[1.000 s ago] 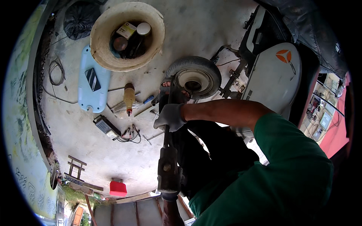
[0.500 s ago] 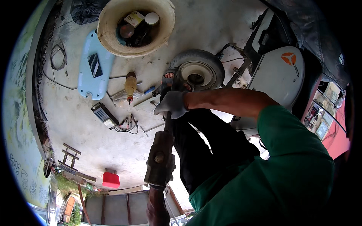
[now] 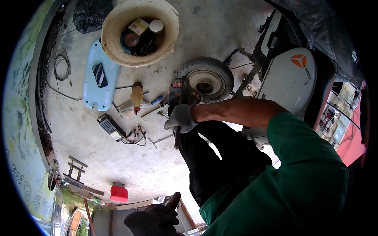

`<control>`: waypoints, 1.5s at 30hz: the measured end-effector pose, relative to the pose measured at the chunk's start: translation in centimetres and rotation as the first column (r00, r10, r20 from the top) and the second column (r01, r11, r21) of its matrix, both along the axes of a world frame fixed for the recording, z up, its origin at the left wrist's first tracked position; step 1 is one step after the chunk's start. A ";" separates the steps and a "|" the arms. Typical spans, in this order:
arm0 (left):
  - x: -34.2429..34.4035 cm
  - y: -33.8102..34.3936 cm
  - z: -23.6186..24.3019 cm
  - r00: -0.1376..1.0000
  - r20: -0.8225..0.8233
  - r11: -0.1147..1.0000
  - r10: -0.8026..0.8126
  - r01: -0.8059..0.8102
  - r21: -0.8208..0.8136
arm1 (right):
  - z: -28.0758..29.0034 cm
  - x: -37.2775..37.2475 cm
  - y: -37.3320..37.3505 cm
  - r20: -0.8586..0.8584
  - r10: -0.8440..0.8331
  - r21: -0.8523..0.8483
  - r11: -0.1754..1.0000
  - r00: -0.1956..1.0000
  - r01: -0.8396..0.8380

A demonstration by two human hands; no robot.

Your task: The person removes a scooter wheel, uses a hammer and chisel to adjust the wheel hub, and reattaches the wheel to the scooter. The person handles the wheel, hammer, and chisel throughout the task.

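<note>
My right hand, in a grey glove, is closed round a long dark metal bar. The bar stands steeply beside the left edge of a wheel with a black tyre, lying on its side; where its far end touches I cannot tell. My left hand is raised at the lower edge, dark in shadow, with fingers wrapped round a hammer; a brown rounded end of its handle shows beside the fist. My sandalled feet stand against the tyre.
A large bucket with boxes and a jar stands ahead. Left lie a light-blue panel bearing a phone, a bottle, a screwdriver and a charger-like box with clips. A grey vehicle body is at right, a red stool lower left.
The hammer in my left hand has left the near end of the bar and swung down to the lower edge. My right hand keeps its grip; the view has shifted slightly.
</note>
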State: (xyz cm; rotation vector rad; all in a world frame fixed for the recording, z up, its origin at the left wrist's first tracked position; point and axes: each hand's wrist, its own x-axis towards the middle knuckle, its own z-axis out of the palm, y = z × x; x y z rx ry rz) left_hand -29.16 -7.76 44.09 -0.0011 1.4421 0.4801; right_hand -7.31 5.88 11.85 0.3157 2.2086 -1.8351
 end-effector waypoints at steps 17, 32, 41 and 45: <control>1.1 2.2 -0.1 0.965 -0.001 0.957 0.263 -0.261 -0.129 | 0.4 0.0 -0.7 -0.012 0.119 0.012 0.993 0.993 -0.119; 4.4 -1.8 -6.2 0.992 -0.064 0.975 0.107 -0.117 -0.189 | 0.9 -0.6 -2.4 0.069 0.213 0.044 0.975 0.975 -0.216; 1.1 6.0 3.1 0.995 -0.088 0.880 0.048 -0.083 -0.468 | 0.8 -0.6 -1.6 -0.005 0.086 0.066 0.994 0.996 -0.086; 5.8 -0.9 -6.9 0.974 -0.072 0.963 -0.215 0.199 -0.180 | -0.1 -0.6 -0.4 0.010 0.109 0.050 0.993 0.994 -0.109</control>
